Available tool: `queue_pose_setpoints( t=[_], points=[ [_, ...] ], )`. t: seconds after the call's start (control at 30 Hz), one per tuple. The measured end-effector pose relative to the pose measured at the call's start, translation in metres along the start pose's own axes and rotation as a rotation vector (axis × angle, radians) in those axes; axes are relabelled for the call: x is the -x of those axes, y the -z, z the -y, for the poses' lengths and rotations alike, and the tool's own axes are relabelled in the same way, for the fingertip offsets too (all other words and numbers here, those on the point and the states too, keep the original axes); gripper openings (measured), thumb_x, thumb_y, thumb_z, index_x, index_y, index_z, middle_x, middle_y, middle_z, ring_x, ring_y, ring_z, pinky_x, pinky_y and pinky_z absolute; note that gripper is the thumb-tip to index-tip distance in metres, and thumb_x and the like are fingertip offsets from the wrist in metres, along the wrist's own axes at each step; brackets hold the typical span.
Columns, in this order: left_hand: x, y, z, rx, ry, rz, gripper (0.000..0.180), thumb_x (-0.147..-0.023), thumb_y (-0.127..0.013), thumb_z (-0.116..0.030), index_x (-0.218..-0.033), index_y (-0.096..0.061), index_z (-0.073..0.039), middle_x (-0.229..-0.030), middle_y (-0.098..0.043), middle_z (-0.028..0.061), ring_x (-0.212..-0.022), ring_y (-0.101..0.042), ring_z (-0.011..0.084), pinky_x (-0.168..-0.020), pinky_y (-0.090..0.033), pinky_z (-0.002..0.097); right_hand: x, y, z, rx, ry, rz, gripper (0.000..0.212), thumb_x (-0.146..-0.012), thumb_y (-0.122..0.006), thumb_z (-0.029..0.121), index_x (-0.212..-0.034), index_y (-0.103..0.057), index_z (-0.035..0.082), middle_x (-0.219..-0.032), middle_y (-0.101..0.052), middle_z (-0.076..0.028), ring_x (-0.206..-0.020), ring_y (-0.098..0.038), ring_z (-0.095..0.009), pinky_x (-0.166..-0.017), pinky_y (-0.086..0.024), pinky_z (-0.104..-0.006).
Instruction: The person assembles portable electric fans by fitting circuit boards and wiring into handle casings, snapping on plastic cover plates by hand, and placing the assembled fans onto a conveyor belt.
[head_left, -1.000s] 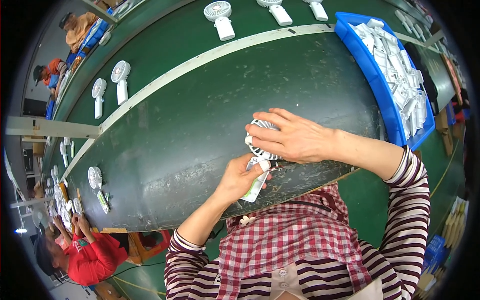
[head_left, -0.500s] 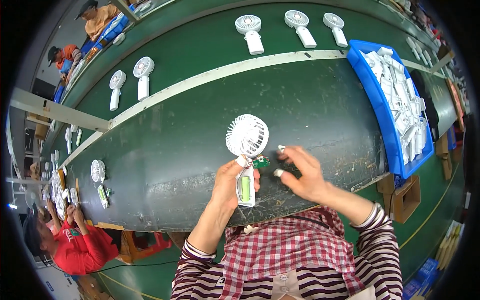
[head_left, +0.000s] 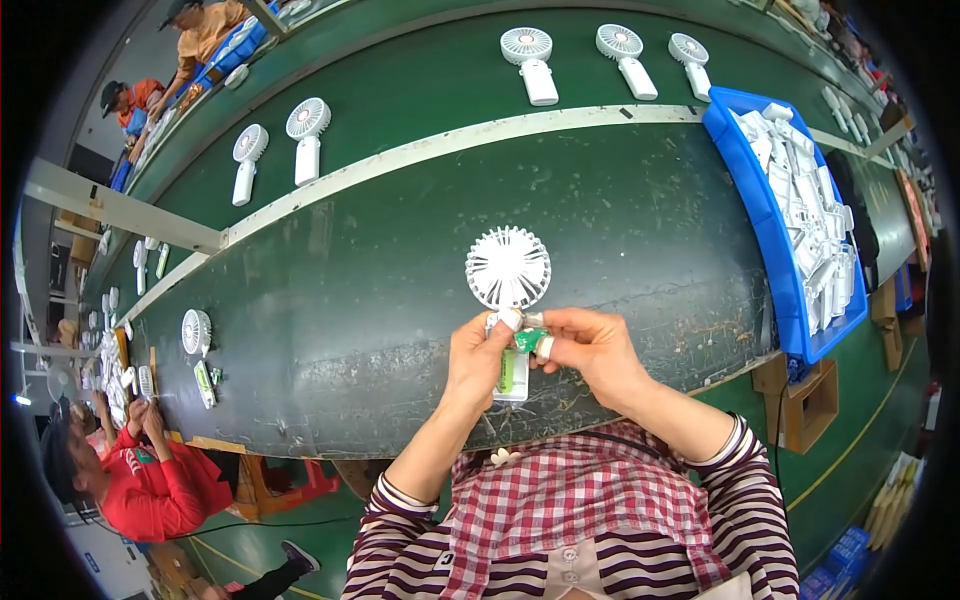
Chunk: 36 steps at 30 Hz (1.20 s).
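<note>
Over the dark green table (head_left: 330,330), our left hand (head_left: 478,360) grips a small white fan (head_left: 508,290) by its handle. Our right hand (head_left: 590,350) pinches its little green part (head_left: 527,341). A blue bin (head_left: 765,215) sits far right.

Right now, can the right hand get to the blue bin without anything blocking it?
Probably yes. The right hand is pinching a small green part at the fan, but only bare belt lies between it and the blue bin on that side.
</note>
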<state>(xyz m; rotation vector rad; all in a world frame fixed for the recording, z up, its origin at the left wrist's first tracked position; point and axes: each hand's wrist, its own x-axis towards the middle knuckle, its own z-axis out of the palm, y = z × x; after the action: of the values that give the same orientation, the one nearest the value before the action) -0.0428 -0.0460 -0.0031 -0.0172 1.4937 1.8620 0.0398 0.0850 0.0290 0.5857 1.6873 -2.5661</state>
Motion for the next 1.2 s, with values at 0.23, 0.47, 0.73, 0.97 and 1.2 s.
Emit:
queue_pose_setpoints(
  t=[0.23,0.47,0.73,0.97,1.2],
  points=[
    [0.007,-0.010,-0.004,-0.048,0.138,0.009,0.019,-0.090,-0.045,-0.011,-0.096,-0.056,0.003,-0.080,-0.060,0.0060,-0.065,-0.058,0.0113,-0.057,-0.050,0.0249,0.005,0.001,0.008,0.697,0.664,0.056,0.031,-0.069,-0.055,-0.006,-0.100,-0.057,0.000,-0.087,-0.055,-0.011,-0.076,-0.055,-0.022,-0.063,-0.045,-0.0298],
    [0.009,-0.007,0.011,-0.110,-0.045,-0.030,0.016,-0.087,-0.050,-0.009,-0.096,-0.057,0.002,-0.082,-0.061,0.0045,-0.073,-0.057,0.0097,-0.064,-0.047,0.0243,0.007,0.001,-0.009,0.839,0.706,-0.113,0.029,-0.073,-0.058,-0.001,-0.102,-0.057,-0.001,-0.075,-0.058,-0.008,-0.061,-0.057,-0.020,-0.053,-0.046,-0.0286],
    [0.010,-0.011,0.009,-0.387,-0.462,-0.137,0.015,-0.084,-0.058,-0.015,-0.086,-0.059,0.001,-0.073,-0.058,-0.0007,-0.066,-0.050,0.0047,-0.057,-0.042,0.0208,0.000,0.011,-0.006,-0.052,-0.085,-0.058,0.030,-0.079,-0.057,0.000,-0.109,-0.054,-0.002,-0.078,-0.062,-0.008,-0.059,-0.057,-0.011,-0.049,-0.047,-0.0218],
    [0.007,-0.007,0.002,-0.534,-0.426,-0.092,0.014,-0.085,-0.056,-0.012,-0.089,-0.059,0.001,-0.075,-0.061,0.0021,-0.068,-0.054,0.0065,-0.059,-0.045,0.0220,0.002,0.019,-0.004,-0.221,-0.037,0.065,0.034,-0.080,-0.058,0.003,-0.113,-0.052,0.000,-0.083,-0.063,-0.008,-0.062,-0.059,-0.012,-0.051,-0.048,-0.0218],
    [0.002,-0.005,-0.014,0.090,0.157,0.116,0.016,-0.085,-0.052,-0.008,-0.096,-0.054,0.002,-0.076,-0.062,0.0101,-0.057,-0.061,0.0182,-0.048,-0.051,0.0279,0.010,0.013,0.010,0.509,0.535,0.053,0.037,-0.075,-0.055,-0.006,-0.112,-0.050,-0.002,-0.093,-0.061,-0.010,-0.072,-0.060,-0.016,-0.057,-0.048,-0.0257]
  ],
)
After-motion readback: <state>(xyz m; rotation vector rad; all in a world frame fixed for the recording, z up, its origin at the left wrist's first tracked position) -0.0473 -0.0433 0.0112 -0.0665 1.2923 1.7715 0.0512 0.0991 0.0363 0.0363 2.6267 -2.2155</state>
